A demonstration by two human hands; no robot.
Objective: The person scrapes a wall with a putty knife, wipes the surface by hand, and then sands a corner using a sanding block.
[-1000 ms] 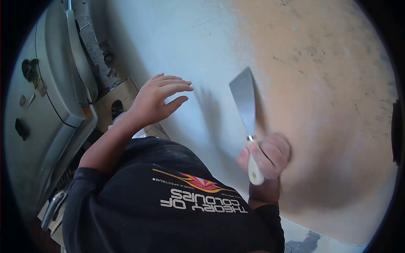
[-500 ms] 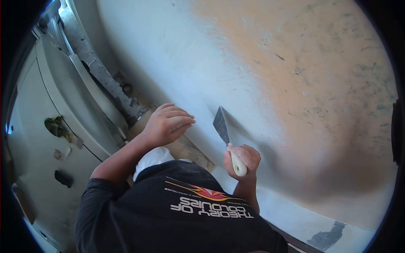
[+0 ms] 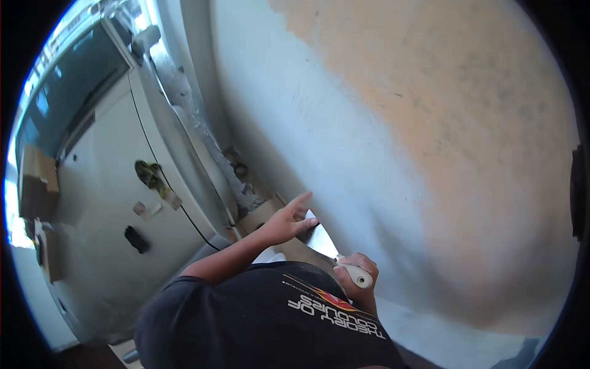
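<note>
My right hand (image 3: pixel 358 276) is wrapped round the pale handle of a putty knife (image 3: pixel 322 241), whose metal blade points up and to the left. At the blade's tip is my left hand (image 3: pixel 290 222), its thumb on or right by the blade and its fingers apart, stretched toward the wall. Alongside both hands rises a wall (image 3: pixel 362 154), white in part, with a broad orange-tan area (image 3: pixel 455 80) that bears dark marks.
At the left is a pale vehicle (image 3: pixel 107 184) with a green item (image 3: pixel 148 174), small scraps and a black object (image 3: pixel 136 240) on it. Cardboard boxes (image 3: pixel 38 178) are at the far left. Debris (image 3: pixel 239 169) lies between vehicle and wall.
The view has turned, so more of the vehicle and the boxes show. My left hand and the blade have come together, and the knife has tilted away from the wall.
</note>
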